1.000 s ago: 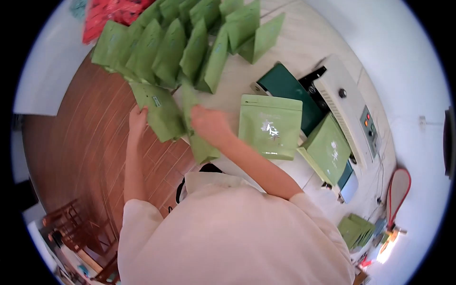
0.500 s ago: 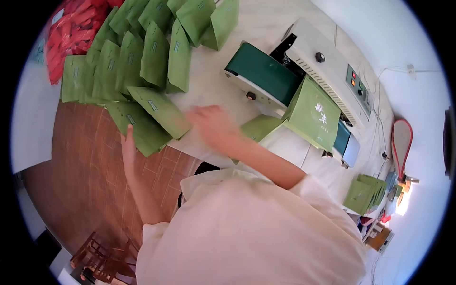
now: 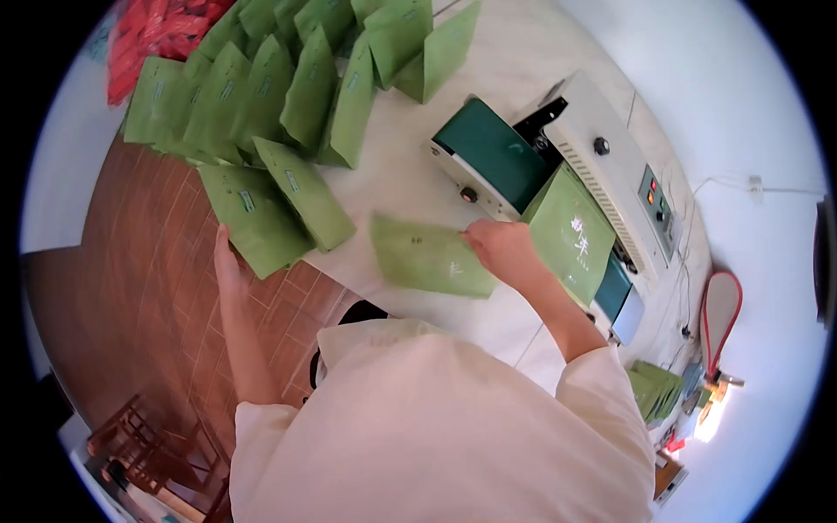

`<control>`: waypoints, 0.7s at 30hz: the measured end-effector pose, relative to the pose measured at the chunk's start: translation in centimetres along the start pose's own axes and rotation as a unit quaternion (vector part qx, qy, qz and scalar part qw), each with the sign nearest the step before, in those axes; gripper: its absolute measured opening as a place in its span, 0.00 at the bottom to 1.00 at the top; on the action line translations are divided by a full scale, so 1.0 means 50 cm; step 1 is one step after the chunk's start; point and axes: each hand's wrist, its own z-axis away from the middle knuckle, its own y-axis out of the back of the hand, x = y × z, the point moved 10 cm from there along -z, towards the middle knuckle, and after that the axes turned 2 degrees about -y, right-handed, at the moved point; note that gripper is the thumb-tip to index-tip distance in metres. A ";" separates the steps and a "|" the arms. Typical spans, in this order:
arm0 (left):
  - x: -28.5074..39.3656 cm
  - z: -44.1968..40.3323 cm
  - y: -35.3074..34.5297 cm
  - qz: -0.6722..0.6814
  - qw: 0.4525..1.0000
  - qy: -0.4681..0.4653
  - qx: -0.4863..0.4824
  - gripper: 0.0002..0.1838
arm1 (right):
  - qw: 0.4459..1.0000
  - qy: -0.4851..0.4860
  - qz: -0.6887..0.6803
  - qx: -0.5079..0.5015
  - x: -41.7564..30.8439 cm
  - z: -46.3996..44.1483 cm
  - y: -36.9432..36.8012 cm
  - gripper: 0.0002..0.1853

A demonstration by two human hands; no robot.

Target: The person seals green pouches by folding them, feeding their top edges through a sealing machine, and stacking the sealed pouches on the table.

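Note:
Between the closed fingers of my right hand is the upper corner of a flat green pouch, tilted over the pale table and slightly blurred. My left hand has its fingers stretched along the left side of a standing green pouch at the table's edge. Another green pouch leans right beside that one. To the right, a band sealer has a green pouch with white lettering lying along its front.
Several green pouches stand in rows at the upper left, near red packets in clear plastic. The sealer's green belt extends toward them. More green pouches lie at the far right. Brown floor tiles show beyond the table edge.
My right hand has moved right, away from the standing pouches, and now grips a flat pouch raised off the table. My left hand stays at the standing pouch. The view has shifted slightly.

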 end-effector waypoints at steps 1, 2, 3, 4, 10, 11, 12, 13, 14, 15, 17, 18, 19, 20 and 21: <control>0.009 0.004 0.001 -0.057 0.998 -0.016 -0.006 0.28 | 0.996 -0.065 -0.053 0.023 0.024 -0.016 0.016 0.09; 0.017 0.007 0.002 -0.114 0.993 -0.032 -0.012 0.30 | 0.985 -0.129 -0.105 0.045 0.048 -0.031 0.028 0.11; 0.017 0.007 0.015 -0.104 0.994 -0.039 -0.005 0.30 | 0.987 -0.117 -0.101 0.045 0.036 -0.054 0.032 0.11; -0.002 0.003 0.025 -0.089 0.995 -0.030 -0.018 0.32 | 0.978 -0.156 -0.124 0.057 0.043 -0.075 0.034 0.13; -0.063 0.005 0.058 -0.056 0.998 -0.038 -0.013 0.31 | 0.951 -0.230 -0.093 0.182 0.028 -0.285 0.019 0.15; -0.062 0.012 0.058 -0.049 0.997 -0.054 -0.008 0.30 | 0.940 -0.260 -0.086 0.203 0.047 -0.320 -0.008 0.15; -0.076 0.021 0.055 -0.056 0.997 -0.052 -0.014 0.30 | 0.932 -0.272 -0.136 0.199 0.067 -0.350 -0.042 0.17; -0.085 0.033 0.083 -0.062 0.994 -0.069 0.053 0.28 | 0.918 -0.287 -0.186 0.199 0.088 -0.371 -0.080 0.18; -0.095 0.044 0.108 -0.069 0.988 -0.085 0.111 0.26 | 0.906 -0.298 -0.240 0.180 0.120 -0.391 -0.154 0.20; -0.117 0.058 0.121 -0.059 0.986 -0.085 0.130 0.25 | 0.889 -0.313 -0.288 0.170 0.149 -0.396 -0.209 0.22; -0.193 0.089 0.163 -0.062 0.984 -0.078 0.150 0.24 | 0.867 -0.310 -0.344 0.185 0.082 -0.329 -0.184 0.29; -0.246 0.100 0.189 -0.077 0.982 -0.073 0.154 0.24 | 0.879 -0.285 -0.315 0.218 0.037 -0.270 -0.140 0.31; -0.321 0.103 0.212 -0.109 0.984 -0.044 0.132 0.23 | 0.895 -0.248 -0.269 0.257 0.003 -0.213 -0.116 0.31; -0.387 0.111 0.226 -0.142 0.984 -0.014 0.108 0.22 | 0.905 -0.212 -0.233 0.286 -0.024 -0.147 -0.104 0.29; -0.438 0.141 0.190 -0.188 0.980 0.047 0.038 0.19 | 0.916 -0.114 -0.190 0.334 -0.051 -0.069 -0.103 0.29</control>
